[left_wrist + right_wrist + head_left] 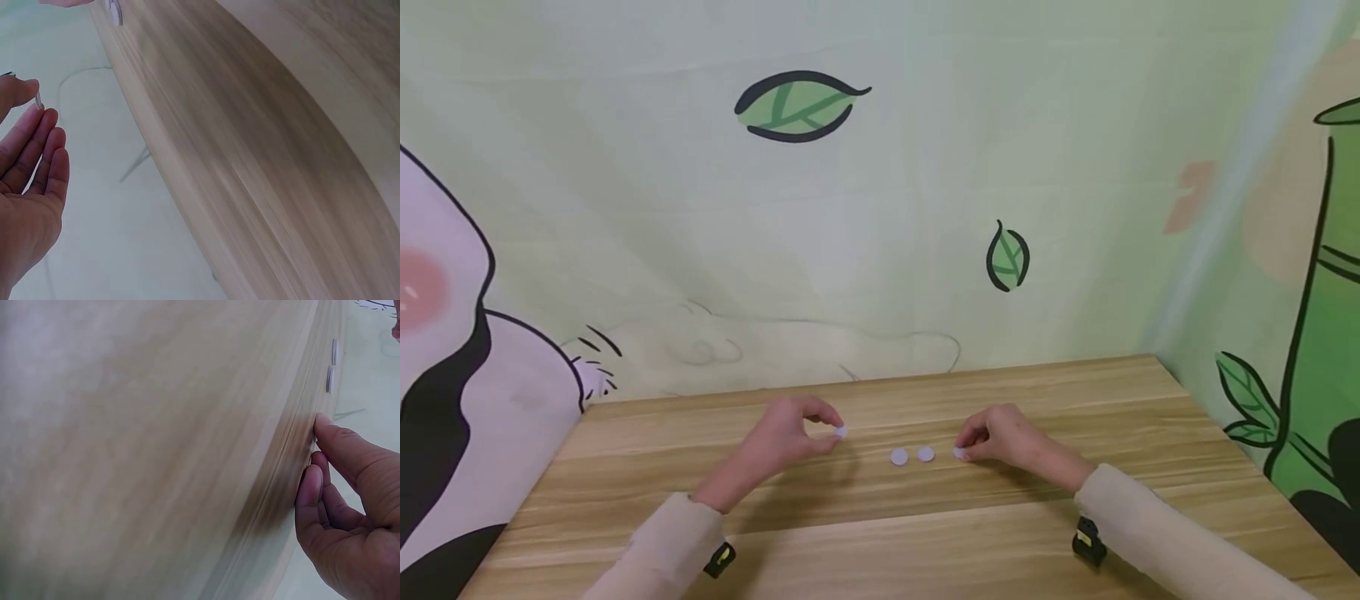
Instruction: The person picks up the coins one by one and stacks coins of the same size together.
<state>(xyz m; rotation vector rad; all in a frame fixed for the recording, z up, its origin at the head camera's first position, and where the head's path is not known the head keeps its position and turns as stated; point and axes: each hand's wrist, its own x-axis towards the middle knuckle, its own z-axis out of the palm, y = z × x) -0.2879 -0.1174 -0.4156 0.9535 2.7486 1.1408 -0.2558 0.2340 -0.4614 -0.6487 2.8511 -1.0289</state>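
Observation:
Between thumb and fingertips, my left hand (pixel 784 432) pinches a small white disc (pixel 841 432) above the table. That disc shows edge-on in the left wrist view, a thin white piece (pixel 39 101) at the fingertips. Over to the right, my right hand (pixel 1006 435) has its thumb and curled fingers at another white disc (pixel 958 452), low at the tabletop. In the right wrist view the fingers mostly hide this disc. Two more white discs lie flat between the hands, a left one (pixel 899 457) and a right one (pixel 926 454).
The wood-grain table (pixel 880 542) ends at a pale green cloth backdrop (pixel 910 208) printed with leaves and a panda-like figure. A small black device hangs at the left cuff (pixel 720 559) and another at the right cuff (pixel 1087 542).

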